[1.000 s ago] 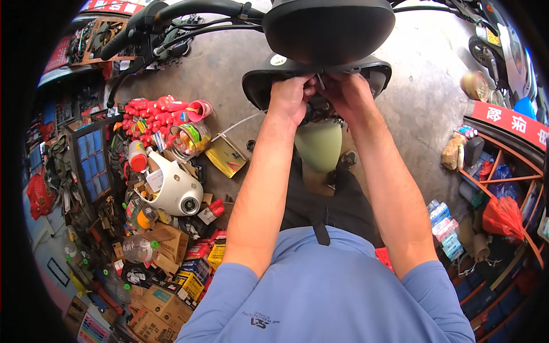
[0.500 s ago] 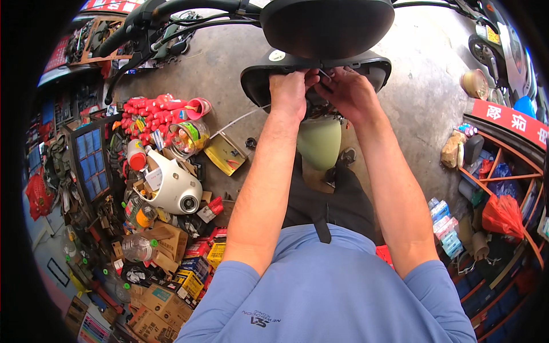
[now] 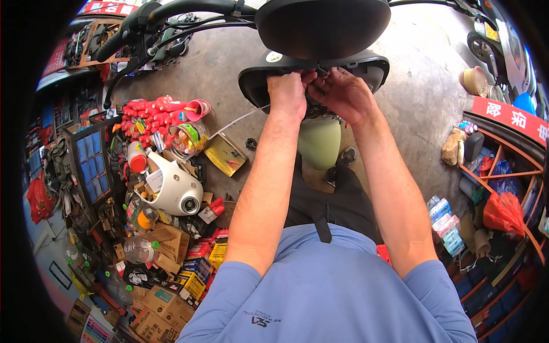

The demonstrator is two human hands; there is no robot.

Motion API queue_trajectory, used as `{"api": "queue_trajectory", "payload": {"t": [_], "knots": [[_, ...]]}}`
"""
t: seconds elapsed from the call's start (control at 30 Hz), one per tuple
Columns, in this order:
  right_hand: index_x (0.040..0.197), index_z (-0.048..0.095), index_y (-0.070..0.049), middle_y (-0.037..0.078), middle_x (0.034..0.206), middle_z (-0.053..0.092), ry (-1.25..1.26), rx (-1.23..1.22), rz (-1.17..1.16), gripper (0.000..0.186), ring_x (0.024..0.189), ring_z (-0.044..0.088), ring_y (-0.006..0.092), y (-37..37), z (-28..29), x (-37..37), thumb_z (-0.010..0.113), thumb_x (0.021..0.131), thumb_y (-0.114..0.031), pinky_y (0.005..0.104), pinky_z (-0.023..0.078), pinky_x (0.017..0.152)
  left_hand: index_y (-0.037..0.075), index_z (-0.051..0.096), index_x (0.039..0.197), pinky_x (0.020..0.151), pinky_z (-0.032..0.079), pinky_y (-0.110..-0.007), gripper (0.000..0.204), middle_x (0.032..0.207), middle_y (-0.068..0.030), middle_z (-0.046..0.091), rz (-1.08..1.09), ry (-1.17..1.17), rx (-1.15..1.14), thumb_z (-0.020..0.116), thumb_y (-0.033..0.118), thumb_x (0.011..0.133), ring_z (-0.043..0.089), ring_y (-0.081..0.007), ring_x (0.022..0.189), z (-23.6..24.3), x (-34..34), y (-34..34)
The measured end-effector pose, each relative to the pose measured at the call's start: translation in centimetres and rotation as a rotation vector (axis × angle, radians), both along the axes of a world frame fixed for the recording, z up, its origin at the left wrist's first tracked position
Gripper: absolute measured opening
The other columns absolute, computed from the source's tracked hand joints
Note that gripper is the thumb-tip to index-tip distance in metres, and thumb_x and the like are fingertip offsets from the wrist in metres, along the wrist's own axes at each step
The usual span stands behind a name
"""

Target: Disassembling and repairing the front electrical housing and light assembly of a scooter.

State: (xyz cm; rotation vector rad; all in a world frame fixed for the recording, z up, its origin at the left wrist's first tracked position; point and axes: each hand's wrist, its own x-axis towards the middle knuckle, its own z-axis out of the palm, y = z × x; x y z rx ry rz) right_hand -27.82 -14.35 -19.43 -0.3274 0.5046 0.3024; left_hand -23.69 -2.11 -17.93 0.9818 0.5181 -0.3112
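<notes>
Black plastic forms the wide, hollow shell (image 3: 300, 64) we are working at, with a rounded cover (image 3: 323, 28) above it in view and a pale green panel (image 3: 319, 144) below. We would do well to steady our left hand (image 3: 287, 96) against the shell, letting our right hand (image 3: 345, 96), its fingers bent, make the finer adjustments. At the middle of the shell's rim, between both sets of fingertips, is a small dark piece (image 3: 323, 72); shaded and tiny as it is, we cannot tell whether either hand's fingers grip it. Light, even pressure should spare the plastic.
</notes>
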Motion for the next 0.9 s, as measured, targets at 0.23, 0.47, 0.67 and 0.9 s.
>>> {"api": "queue_trajectory", "payload": {"t": [0.23,0.47,0.67,0.9], "knots": [[0.095,0.055,-0.007,0.005,0.093,0.058,0.0,-0.007,0.009,0.008,0.089,0.056,0.0187,0.3,0.1,0.2,0.049,0.092,-0.012,0.0445,0.041,0.09,0.002,0.057,0.099,0.063,0.051,-0.029,0.017,0.088,-0.0085,0.06,-0.001,0.008,0.012,0.052,-0.004,0.085,0.06,-0.0187,0.072,-0.2,0.1,-0.1],[0.097,0.054,-0.005,0.005,0.091,0.058,0.045,-0.059,0.015,0.011,0.083,0.057,0.0182,0.5,0.0,1.0,0.048,0.09,-0.01,0.0393,0.046,0.08,0.002,0.058,0.1,0.065,0.052,-0.027,0.017,0.089,-0.0082,0.061,-0.078,-0.007,0.066,0.055,-0.004,0.083,0.061,-0.0177,0.074,0.0,0.2,0.5],[0.094,0.058,0.001,0.007,0.083,0.064,0.087,-0.861,0.016,0.014,0.066,0.06,0.0139,1.6,1.5,0.8,0.052,0.088,-0.01,0.0266,0.048,0.054,0.002,0.058,0.102,0.064,0.052,-0.027,0.021,0.089,-0.0063,0.062,-0.027,-0.052,0.086,0.059,-0.002,0.081,0.061,-0.0167,0.074,0.5,0.1,-0.4],[0.096,0.061,0.002,0.009,0.092,0.065,0.118,-0.965,-0.049,0.014,0.083,0.064,0.0175,2.9,2.8,1.3,0.058,0.088,-0.01,0.0267,0.052,0.071,0.001,0.061,0.097,0.06,0.05,-0.03,0.017,0.089,-0.0067,0.062,-0.023,-0.124,0.091,0.06,0.0,0.08,0.061,-0.0178,0.073,-0.6,-0.1,-0.7]]}}
